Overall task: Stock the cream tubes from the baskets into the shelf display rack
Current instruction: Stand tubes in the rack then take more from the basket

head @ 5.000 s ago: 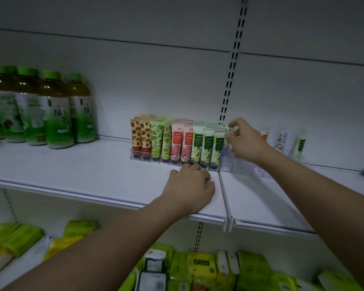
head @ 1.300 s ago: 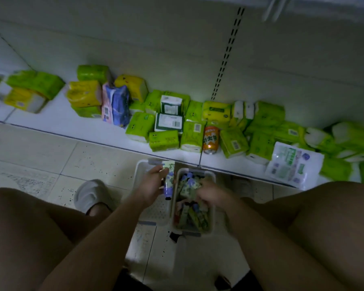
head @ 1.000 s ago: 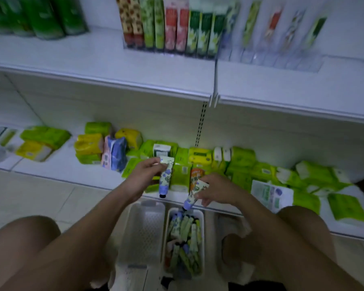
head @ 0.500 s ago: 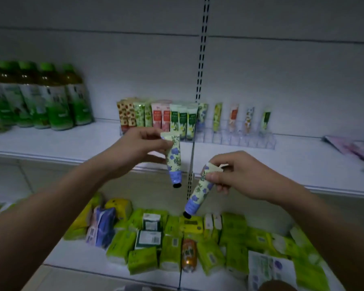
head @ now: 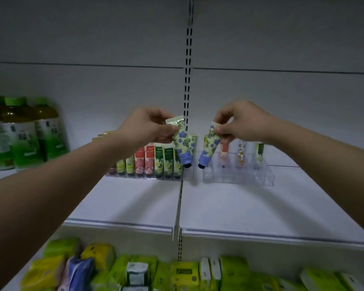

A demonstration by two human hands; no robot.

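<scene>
One head-worn camera faces the shelf (head: 229, 206) straight on, slightly downward, at arm's reach; the clear display rack (head: 240, 175) sits mid-frame, the lower shelf along the bottom edge.

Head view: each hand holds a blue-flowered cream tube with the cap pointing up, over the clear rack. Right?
Not quite. The head view shows the left hand and right hand each pinching a blue-flowered cream tube by its crimped end, so the dark caps point down, not up, over the clear rack.

Two held tubes (head: 183, 141) (head: 208, 147) cream with blue flowers, racked tubes (head: 156, 161) pink, green, bottles (head: 19, 133) green-capped, shelf (head: 229, 204) white.
</scene>
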